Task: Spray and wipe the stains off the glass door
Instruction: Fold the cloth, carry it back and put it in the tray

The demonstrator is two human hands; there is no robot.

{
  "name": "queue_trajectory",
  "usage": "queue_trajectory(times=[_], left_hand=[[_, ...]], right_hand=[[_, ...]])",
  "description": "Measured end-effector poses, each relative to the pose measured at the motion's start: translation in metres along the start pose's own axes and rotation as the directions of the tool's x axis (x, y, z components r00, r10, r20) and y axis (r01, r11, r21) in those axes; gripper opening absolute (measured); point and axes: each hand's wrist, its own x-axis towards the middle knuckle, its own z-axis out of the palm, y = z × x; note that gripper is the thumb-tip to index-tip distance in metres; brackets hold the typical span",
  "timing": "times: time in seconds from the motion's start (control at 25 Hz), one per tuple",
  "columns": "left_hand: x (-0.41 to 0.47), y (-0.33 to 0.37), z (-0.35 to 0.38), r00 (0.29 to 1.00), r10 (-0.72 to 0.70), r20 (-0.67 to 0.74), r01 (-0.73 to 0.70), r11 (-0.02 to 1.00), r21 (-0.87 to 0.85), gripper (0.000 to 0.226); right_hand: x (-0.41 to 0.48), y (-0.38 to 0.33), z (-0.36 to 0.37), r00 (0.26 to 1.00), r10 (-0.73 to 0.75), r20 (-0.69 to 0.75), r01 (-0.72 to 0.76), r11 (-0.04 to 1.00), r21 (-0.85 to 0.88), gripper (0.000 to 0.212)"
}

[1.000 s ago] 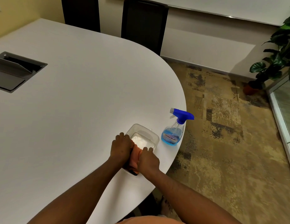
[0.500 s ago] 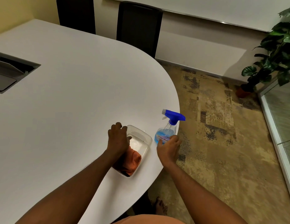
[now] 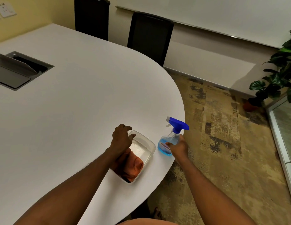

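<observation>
Right hand [image 3: 178,147]: fingers curled around the bottle's [image 3: 167,143] lower body, thumb on the near side; whether it grips firmly yet, I cannot tell.
Bottle: upright near the table's [image 3: 76,103] rounded edge, long axis vertical, blue trigger head [image 3: 178,123] on top, nozzle pointing left.
Left hand [image 3: 122,138]: fingers spread and bent, resting over the tub's [image 3: 149,149] far rim, holding nothing.
Tub: clear plastic, just left of the bottle, an orange cloth [image 3: 133,168] bunched in its near end.
Nearer hand: right for the bottle, left for the cloth.
Glass door [image 3: 286,127]: well off to the right, across the carpet.
</observation>
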Motion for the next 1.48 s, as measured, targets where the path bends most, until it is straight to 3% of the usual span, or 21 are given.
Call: queue_trajectory(times=[0.16,0.36,0.48,1.0,1.48], left_hand=[[0.003,-0.006,-0.004,0.999,-0.032,-0.010,0.032,0.999,-0.032,0.038],[0.005,-0.006,-0.004,0.999,-0.037,-0.012,0.036,0.998,-0.046,0.038],[0.002,-0.003,-0.004,1.000,-0.026,-0.017,0.025,0.998,-0.054,0.038],[-0.006,-0.032,-0.020,0.997,-0.064,-0.031,0.063,0.998,-0.022,0.036],[-0.024,-0.040,-0.020,0.997,-0.075,0.030,0.075,0.997,0.002,0.038]], right_hand=[[-0.013,-0.012,-0.005,0.999,-0.037,-0.035,0.036,0.999,-0.016,0.052],[-0.042,-0.055,-0.016,0.961,-0.219,-0.167,0.230,0.972,0.053,0.053],[-0.055,-0.076,-0.014,0.942,-0.298,-0.153,0.308,0.950,0.050,0.055],[-0.077,-0.074,0.047,0.954,-0.289,0.076,0.288,0.957,0.031,0.054],[-0.080,-0.059,0.071,0.967,-0.229,0.111,0.225,0.973,0.042,0.054]])
